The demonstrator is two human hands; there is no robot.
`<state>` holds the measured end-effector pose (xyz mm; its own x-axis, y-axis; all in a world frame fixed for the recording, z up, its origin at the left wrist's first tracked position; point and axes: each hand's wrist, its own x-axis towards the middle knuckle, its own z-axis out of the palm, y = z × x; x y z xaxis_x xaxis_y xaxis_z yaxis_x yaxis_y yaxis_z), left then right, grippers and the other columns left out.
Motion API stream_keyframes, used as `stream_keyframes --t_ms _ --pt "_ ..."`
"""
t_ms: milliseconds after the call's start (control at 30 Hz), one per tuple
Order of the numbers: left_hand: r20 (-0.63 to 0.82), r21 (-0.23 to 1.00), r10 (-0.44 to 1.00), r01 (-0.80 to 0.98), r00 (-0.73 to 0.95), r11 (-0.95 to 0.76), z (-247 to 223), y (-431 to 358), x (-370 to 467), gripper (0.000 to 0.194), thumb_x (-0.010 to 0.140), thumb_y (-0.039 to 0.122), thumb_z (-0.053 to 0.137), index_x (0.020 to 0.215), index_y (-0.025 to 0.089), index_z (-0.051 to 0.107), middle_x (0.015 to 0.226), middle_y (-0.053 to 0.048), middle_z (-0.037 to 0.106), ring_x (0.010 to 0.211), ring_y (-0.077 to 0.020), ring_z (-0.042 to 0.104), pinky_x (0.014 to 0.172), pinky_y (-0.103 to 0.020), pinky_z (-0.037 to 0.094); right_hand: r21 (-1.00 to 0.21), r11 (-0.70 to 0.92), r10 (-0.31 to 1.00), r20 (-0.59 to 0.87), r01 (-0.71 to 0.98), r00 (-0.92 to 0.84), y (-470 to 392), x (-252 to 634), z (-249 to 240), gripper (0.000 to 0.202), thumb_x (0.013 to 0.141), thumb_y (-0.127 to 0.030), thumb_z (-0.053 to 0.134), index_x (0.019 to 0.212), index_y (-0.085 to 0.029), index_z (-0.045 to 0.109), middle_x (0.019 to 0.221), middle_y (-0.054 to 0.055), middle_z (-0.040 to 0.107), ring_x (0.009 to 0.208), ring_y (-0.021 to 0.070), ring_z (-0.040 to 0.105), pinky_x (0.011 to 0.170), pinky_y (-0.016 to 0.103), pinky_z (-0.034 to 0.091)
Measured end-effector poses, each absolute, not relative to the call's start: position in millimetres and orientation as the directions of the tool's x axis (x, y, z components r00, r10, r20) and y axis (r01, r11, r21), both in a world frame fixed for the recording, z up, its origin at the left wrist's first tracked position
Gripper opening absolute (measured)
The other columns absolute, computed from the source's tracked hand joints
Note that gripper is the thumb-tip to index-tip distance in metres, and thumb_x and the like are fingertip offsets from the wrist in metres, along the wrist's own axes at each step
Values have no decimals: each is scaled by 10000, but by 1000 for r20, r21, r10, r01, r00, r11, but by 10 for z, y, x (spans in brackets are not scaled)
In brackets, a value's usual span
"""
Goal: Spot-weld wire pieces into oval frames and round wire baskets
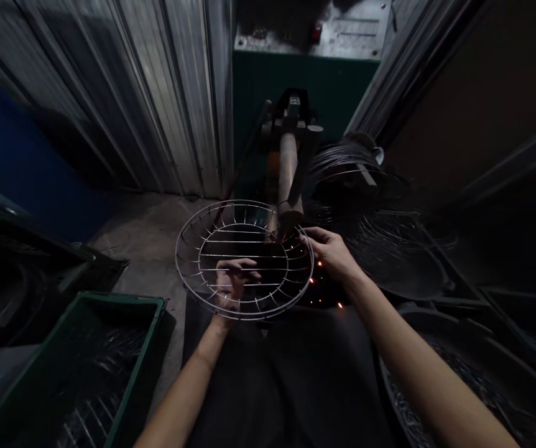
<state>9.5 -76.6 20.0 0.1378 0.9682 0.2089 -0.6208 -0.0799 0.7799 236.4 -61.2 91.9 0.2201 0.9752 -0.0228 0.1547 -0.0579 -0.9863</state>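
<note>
A round, shallow wire basket (244, 302) with a double rim and parallel bottom wires is tilted beneath a welding machine's thick metal arm (288, 165). My left hand (231, 285) is under the basket and bears it from below, fingers partly curled and seen through the wires. At the right rim, close to the arm's end, the fingertips of my right hand (328, 249) are pinched together on the rim. Whether they also grip a loose wire cannot be made out. Orange sparks (320, 264) fall beside and below my right hand.
A green crate (79, 302) with wire pieces stands at lower left. Bundled wires (342, 155) lie right of the arm; a round tub (396, 398) holds small metal pieces at lower right. Behind are the green machine body (337, 87) and corrugated metal sheeting (170, 93).
</note>
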Motion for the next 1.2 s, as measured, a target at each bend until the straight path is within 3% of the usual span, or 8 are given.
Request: stream_keyframes --t_ms 67,167,267,400,800,1067,1200 --pt "177 828 947 -560 267 3 121 -693 -15 457 566 346 847 893 177 577 976 -88 676 728 -187 684 636 -298 561 -979 -67 973 -21 192 232 -697 2410 923 459 634 -498 735 956 -175 687 738 13 659 642 140 572 554 265 466" --pt "73 837 962 -540 261 84 79 -555 -91 461 607 217 820 1003 183 586 963 -73 672 707 -133 662 596 -220 532 -974 -80 963 -21 210 268 -826 2444 927 408 645 -476 744 922 -183 686 736 8 646 618 125 553 539 252 452" --pt "88 774 975 -630 206 63 164 -437 -40 478 638 260 805 1049 205 568 943 -43 662 666 -96 636 534 -167 488 -979 -53 959 5 196 283 -873 2412 919 379 632 -457 763 890 -193 677 766 6 644 624 119 546 544 245 449" --pt "64 738 989 -673 137 45 341 -391 65 252 737 340 737 867 177 596 797 -2 657 606 -75 621 512 -149 478 -981 -20 955 39 195 294 -824 2339 879 330 635 -443 764 830 -195 669 783 2 644 636 114 540 560 240 445" --pt "56 795 998 -603 -35 -66 347 -519 131 310 705 418 754 800 160 611 734 14 678 628 -103 673 630 -211 549 -993 8 948 45 119 314 -587 2292 791 356 605 -472 768 788 -182 674 693 -12 618 584 103 502 537 234 407" --pt "105 816 993 -567 -46 -113 337 -577 121 269 756 406 717 799 163 611 768 10 673 669 -100 676 663 -213 553 -999 22 954 29 28 299 -549 2262 765 330 582 -437 794 768 -186 689 680 -9 637 558 99 505 530 246 418" --pt "99 801 994 -590 -39 -103 326 -594 117 283 739 380 739 819 166 572 813 4 665 714 -117 682 676 -229 554 -994 -3 952 30 109 303 -703 2332 743 330 610 -426 785 829 -194 701 743 5 659 627 120 549 563 252 441"
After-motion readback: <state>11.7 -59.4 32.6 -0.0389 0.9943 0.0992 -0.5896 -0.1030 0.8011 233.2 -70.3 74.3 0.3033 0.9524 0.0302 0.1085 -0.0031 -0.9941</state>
